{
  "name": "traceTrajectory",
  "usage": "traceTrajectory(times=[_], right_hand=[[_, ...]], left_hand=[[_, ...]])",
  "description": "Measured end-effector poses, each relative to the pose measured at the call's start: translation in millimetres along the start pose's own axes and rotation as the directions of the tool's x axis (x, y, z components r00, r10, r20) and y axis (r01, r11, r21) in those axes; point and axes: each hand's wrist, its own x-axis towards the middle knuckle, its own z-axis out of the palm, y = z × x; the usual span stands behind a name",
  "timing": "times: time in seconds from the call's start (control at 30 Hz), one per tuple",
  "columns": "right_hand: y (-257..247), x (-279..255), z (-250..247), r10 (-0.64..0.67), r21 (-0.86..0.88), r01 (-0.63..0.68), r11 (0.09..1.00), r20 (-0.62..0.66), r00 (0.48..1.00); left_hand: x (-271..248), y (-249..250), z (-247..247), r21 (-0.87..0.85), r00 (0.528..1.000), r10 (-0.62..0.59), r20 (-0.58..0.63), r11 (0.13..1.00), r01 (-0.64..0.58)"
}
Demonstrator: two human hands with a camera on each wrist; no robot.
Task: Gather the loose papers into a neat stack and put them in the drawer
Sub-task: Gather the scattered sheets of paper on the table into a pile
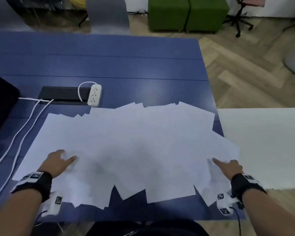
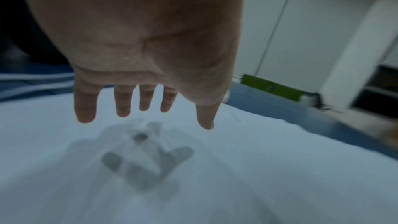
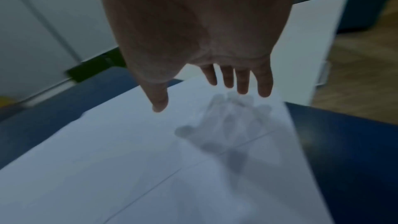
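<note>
My left hand at seven o'clock and right hand at four o'clock hover just above the loose papers, fingers spread and straight, holding nothing; I judge they flank the heap to sweep it inward. The sheets lie fanned across the blue table. At eleven o'clock sits a white power strip. No drawer shows.

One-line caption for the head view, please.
Both open hands, left hand and right hand, reach over loose papers spread across the blue table.
</note>
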Motion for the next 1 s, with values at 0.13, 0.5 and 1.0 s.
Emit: traceTrajectory(times=[0.13,0.5,1.0], right_hand=[[19.7,19.6,-14.4,0.122,-0.008,-0.123,0.992,-0.097,0.988],[-15.6,2.6,27.1,0.054,-0.204,-0.103,0.973,-0.235,0.971],[-30.6,6.0,39.5,0.042,-0.175,-0.052,0.983,-0.059,0.997]], left_hand=[[8.8,-29.4,-15.0,0.051,0.981,-0.148,-0.126,0.987,0.155],[66.8,-81.5,-19.6,0.02,0.972,-0.2,-0.126,0.979,0.204],[42.6,-32.6,8.0,0.148,0.97,-0.191,-0.151,0.966,0.214]])
